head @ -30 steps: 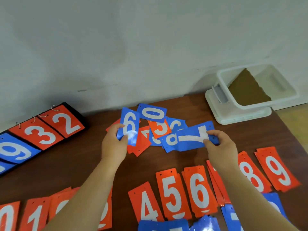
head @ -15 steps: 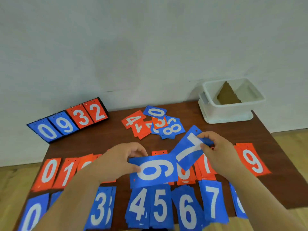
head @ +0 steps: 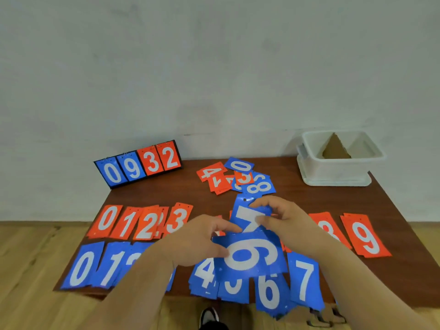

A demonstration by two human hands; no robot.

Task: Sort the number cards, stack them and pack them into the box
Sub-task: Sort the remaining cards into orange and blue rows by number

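Blue 6 card (head: 252, 254): pinched at its left edge by the left hand (head: 197, 241), held flat just above the near row, long axis running left to right. Directly beneath and slightly nearer the body, the blue 6 pile (head: 269, 294), long axis pointing away, so probably a quarter turn needed before landing. Just behind, blue 7 card (head: 247, 217), gripped near its top by the right hand (head: 283, 220); blue 7 pile (head: 304, 282) lower right, nearer that hand. Farther back, the unsorted heap (head: 238, 179); at the far right corner, the white box (head: 333, 172).
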